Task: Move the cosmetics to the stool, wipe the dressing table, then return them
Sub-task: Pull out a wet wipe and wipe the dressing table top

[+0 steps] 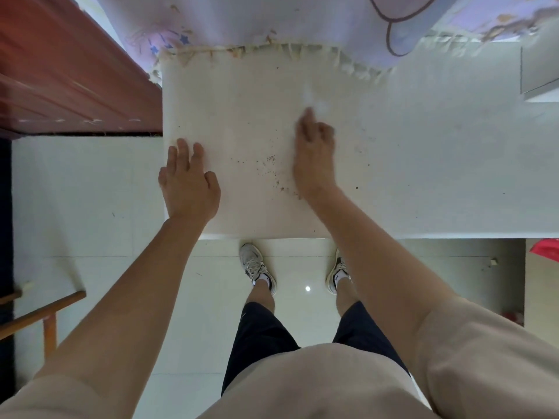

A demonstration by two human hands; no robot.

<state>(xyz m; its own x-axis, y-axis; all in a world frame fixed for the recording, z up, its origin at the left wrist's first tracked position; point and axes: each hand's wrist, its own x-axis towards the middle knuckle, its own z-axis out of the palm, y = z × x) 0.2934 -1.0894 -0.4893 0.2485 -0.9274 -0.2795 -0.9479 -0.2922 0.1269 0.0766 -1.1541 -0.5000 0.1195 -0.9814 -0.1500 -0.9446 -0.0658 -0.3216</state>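
Observation:
The white dressing table top (242, 95) fills the middle of the view and carries no cosmetics. Dark specks of dirt (270, 167) lie scattered on it between my hands. My left hand (189, 182) rests flat at the table's left edge, fingers spread, holding nothing. My right hand (314, 152) lies on the table to the right of the specks with its fingers curled. A small, blurred white cloth (316, 101) shows just past its fingertips and seems pinched in them.
A red-brown wooden cabinet (60, 80) stands against the table's left side. A patterned curtain (242, 19) hangs behind the table. A wooden frame (45, 313) stands on the tiled floor at lower left. My feet are under the table's front edge (423, 235).

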